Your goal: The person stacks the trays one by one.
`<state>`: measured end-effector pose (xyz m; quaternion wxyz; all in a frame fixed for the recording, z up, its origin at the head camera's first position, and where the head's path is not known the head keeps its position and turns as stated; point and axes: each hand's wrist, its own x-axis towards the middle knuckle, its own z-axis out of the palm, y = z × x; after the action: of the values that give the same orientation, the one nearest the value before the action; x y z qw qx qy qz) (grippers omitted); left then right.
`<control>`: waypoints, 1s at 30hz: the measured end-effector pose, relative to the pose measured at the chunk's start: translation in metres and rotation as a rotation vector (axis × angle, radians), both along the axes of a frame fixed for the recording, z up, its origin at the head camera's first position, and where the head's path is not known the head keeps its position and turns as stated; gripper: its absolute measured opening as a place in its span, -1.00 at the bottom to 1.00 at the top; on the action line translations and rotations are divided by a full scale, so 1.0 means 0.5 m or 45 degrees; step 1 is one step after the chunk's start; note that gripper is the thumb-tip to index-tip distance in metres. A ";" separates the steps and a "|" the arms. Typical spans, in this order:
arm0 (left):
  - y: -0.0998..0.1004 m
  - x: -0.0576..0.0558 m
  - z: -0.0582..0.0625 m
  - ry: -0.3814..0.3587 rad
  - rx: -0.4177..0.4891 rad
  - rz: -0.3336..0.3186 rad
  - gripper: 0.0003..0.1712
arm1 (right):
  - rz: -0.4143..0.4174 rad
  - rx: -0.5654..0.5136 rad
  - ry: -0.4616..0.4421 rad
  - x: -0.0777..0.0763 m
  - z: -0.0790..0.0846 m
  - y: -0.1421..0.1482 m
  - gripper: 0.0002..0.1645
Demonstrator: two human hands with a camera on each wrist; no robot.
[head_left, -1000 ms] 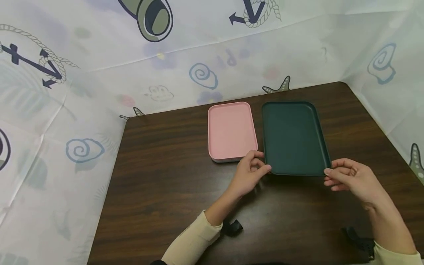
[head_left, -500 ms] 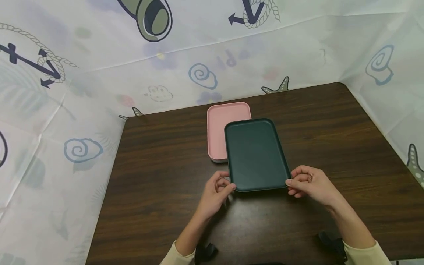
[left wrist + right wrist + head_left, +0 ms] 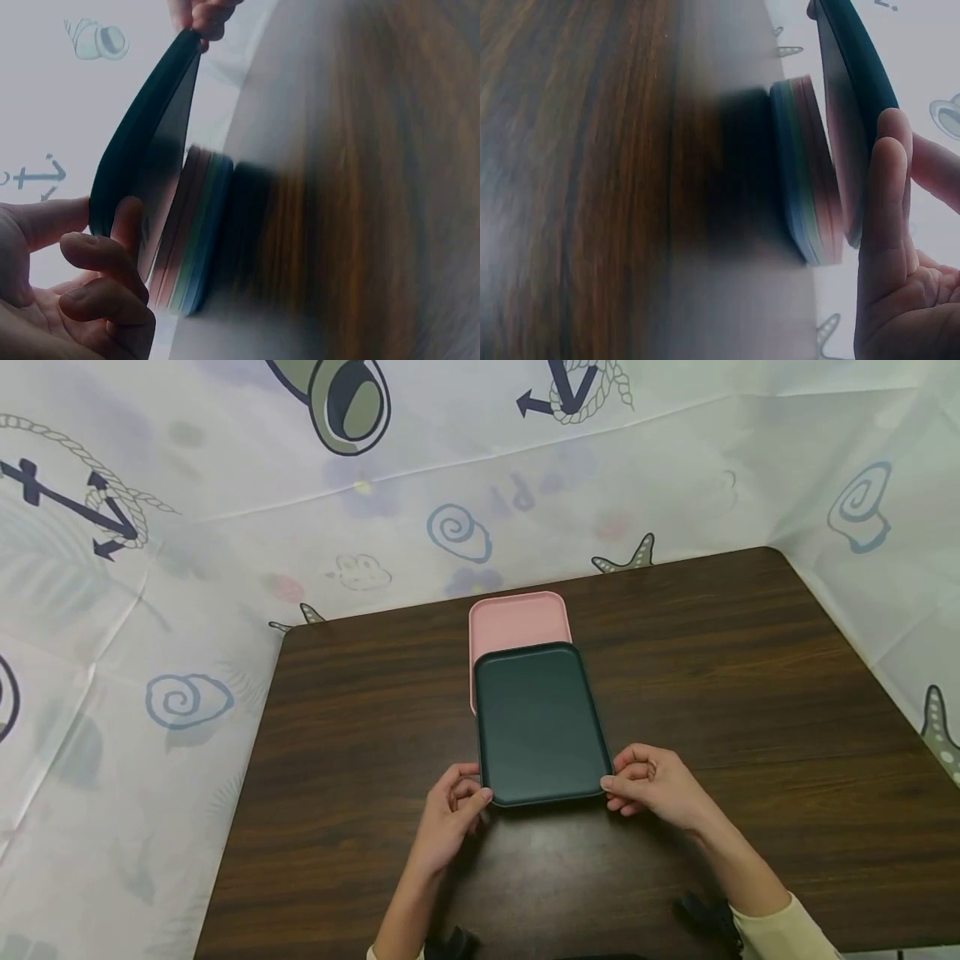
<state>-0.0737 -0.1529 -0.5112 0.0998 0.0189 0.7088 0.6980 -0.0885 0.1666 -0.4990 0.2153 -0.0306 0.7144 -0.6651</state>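
Note:
A dark green rectangular tray (image 3: 542,727) is held level above the table by both hands. My left hand (image 3: 448,817) pinches its near left corner, thumb on the rim and fingers underneath. At the near right corner my right hand (image 3: 656,787) pinches it the same way. Behind and below it lies a pink tray (image 3: 517,620), partly covered by the green one in the head view. Both wrist views show the pink tray on top of a stack (image 3: 196,232) with green and blue layers, and a gap between this stack (image 3: 802,172) and the tilted-looking green tray.
The stack rests on a dark wood-grain table (image 3: 360,727) with rounded far corners. A white cloth (image 3: 300,510) printed with anchors, shells and starfish hangs behind and beside the table. Black wrist straps (image 3: 453,943) show below the hands.
Both hands have carried the green tray left and toward the person, from the right of the pink tray to in front of and partly over it. The pink tray has stayed in place.

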 end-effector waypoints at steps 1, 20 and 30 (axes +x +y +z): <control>-0.004 -0.004 -0.001 0.002 -0.008 0.013 -0.61 | -0.002 -0.010 -0.001 -0.003 -0.002 -0.005 -0.50; -0.035 -0.078 -0.016 0.069 -0.124 0.123 -0.64 | -0.114 -0.066 0.000 -0.072 -0.027 -0.060 -0.62; -0.020 -0.094 0.041 0.041 -0.189 0.122 -0.60 | -0.184 -0.080 0.009 -0.095 -0.021 -0.066 -0.64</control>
<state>-0.1207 -0.1630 -0.4907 0.0560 -0.0113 0.7601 0.6472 -0.1361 0.1336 -0.5095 0.1632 0.0119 0.6942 -0.7009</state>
